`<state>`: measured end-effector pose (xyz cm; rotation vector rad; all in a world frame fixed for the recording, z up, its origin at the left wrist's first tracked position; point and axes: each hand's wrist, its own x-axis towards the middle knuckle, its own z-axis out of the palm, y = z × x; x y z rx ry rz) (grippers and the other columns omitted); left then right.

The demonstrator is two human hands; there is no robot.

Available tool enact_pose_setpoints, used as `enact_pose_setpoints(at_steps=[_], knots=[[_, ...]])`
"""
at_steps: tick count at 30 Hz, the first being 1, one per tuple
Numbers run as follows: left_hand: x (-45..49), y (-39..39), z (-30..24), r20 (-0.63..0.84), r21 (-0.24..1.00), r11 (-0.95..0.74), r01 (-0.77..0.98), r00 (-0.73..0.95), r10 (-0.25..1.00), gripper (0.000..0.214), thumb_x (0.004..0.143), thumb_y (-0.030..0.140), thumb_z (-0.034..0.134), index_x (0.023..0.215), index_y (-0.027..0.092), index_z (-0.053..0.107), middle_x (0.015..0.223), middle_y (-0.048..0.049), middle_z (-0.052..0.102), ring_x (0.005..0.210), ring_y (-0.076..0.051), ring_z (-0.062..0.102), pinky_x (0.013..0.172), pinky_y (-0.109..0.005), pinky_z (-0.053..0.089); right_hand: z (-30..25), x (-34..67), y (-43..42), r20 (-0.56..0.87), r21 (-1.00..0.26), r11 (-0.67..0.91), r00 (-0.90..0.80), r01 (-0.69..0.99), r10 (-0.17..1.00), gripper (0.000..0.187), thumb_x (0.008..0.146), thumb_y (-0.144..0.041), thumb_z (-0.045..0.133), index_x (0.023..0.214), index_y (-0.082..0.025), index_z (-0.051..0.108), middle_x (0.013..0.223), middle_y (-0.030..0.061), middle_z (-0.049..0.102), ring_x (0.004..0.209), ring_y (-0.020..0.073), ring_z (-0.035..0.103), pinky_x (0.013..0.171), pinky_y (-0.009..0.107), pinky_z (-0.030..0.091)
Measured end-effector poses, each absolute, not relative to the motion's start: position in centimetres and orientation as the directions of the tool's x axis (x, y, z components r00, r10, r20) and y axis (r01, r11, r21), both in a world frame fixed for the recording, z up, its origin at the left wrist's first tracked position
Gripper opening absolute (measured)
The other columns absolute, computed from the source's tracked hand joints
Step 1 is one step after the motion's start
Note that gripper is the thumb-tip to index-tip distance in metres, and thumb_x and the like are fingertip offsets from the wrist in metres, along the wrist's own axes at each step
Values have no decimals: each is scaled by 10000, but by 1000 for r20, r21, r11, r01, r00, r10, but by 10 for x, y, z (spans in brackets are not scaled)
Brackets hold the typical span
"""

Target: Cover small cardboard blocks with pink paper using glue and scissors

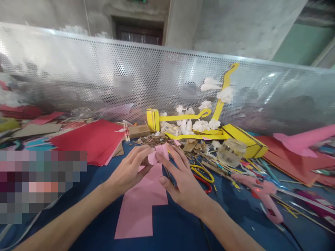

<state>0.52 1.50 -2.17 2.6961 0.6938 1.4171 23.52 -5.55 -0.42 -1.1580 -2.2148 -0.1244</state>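
Both hands work on a small folded piece of pink paper [161, 152] above the blue table. My left hand [132, 169] pinches its left side between thumb and fingers. From the right, my right hand [180, 177] presses fingertips on the same piece, its thumb held apart. Beneath my hands a larger sheet of pink paper [140, 209], with a notch cut out at its lower right, lies flat. Just beyond my right hand, scissors [202, 174] with yellow and red handles show; their blades are mostly hidden by the hand.
On the right lie a pink glue gun [261, 195] and a clear jar [231, 152]. A yellow paper construction with white tufts [201, 124] stands behind brown scraps [157, 140]. Red sheets [91, 141] lie at left. A perforated metal panel [157, 80] closes off the back.
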Motion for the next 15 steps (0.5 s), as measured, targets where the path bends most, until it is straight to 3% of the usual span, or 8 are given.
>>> enact_pose_setpoints(at_steps=[7,10,13,15], knots=[[6,15,-24,760,247,-888,389,491,426,544,985,155,593,1478,268,393,1345,-138,564,967,-185,673,756,-339,643,-4,236,-55,572,-258,613,-394,747,720,554,1054,-486,480,1577,-316,412,1723,81,208,1594,355,113,1241,622,262],[7,15,-21,761,260,-872,414,469,449,542,978,146,597,1465,270,397,1351,-138,565,953,-185,676,773,-366,644,-1,235,-55,651,-342,601,-279,722,706,549,1067,-417,477,1580,-256,367,1657,132,334,1556,312,246,1235,569,299],[7,15,-17,781,240,-880,411,456,426,544,973,132,602,1460,263,397,1355,-141,565,1049,-212,677,784,-364,649,2,235,-53,761,-398,611,-125,684,636,240,1056,-322,519,1259,-228,604,1374,132,597,1349,277,515,1156,510,412],[7,14,-15,787,214,-891,399,470,400,530,977,121,595,1453,263,409,1366,-141,556,1135,-228,660,797,-351,652,3,236,-51,802,-407,626,-68,665,594,121,1038,-283,557,956,-232,630,1117,91,671,1132,254,620,1044,466,495]])
